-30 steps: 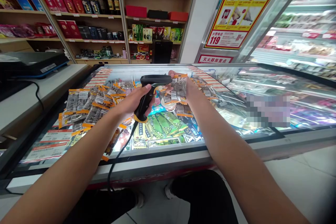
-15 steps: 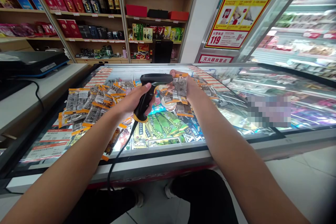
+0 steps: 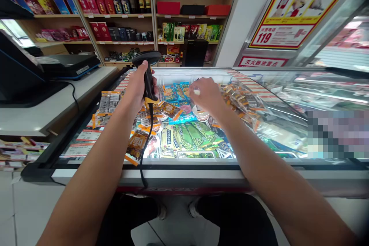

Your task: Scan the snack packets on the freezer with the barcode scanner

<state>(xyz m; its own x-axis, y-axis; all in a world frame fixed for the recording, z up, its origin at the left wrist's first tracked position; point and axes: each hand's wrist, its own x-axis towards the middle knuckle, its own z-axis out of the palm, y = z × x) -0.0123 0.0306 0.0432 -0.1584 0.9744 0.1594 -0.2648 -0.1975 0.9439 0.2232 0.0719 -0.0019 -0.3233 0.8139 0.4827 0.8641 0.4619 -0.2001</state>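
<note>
right hand has lowered; left hand raised scanner.

There is a single view, from a camera worn on the person's head, looking forward and down along both forearms. It sits close above the freezer, whose glass lid fills the middle of the frame just beyond the left hand and the right hand. Farther off beyond the hands stand the shelves, and a counter lies left of the left hand.
</note>
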